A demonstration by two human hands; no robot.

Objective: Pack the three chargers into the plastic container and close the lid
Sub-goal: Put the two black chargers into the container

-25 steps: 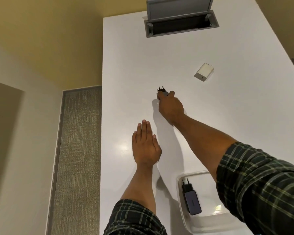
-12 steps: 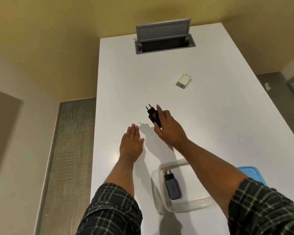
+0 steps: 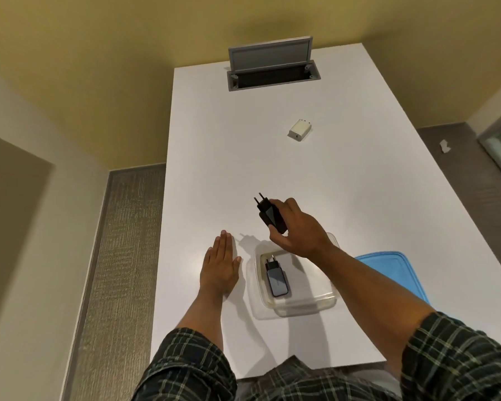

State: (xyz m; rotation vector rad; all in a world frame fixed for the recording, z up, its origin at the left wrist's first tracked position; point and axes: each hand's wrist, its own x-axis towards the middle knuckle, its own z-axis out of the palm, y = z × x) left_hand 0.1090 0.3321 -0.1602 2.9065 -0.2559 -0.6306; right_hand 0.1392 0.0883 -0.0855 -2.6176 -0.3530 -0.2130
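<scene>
My right hand (image 3: 297, 230) grips a black charger (image 3: 269, 216) with its pins pointing up and away, held in the air just beyond the far rim of the clear plastic container (image 3: 301, 306). A dark grey charger (image 3: 276, 278) lies inside the container at its left side. A white charger (image 3: 300, 129) rests farther out on the white table (image 3: 359, 198). The blue lid (image 3: 396, 270) lies to the right of the container, partly hidden by my right forearm. My left hand (image 3: 220, 266) lies flat on the table, left of the container, holding nothing.
An open grey cable hatch (image 3: 272, 71) with its flap raised sits at the table's far end. The table's left edge runs close to my left hand, with carpeted floor (image 3: 125, 256) below. The near table edge is at my sleeves.
My right hand lifted the black charger off the table and carried it back toward me, to the container's far rim. My left hand stayed flat. The view shifted back.
</scene>
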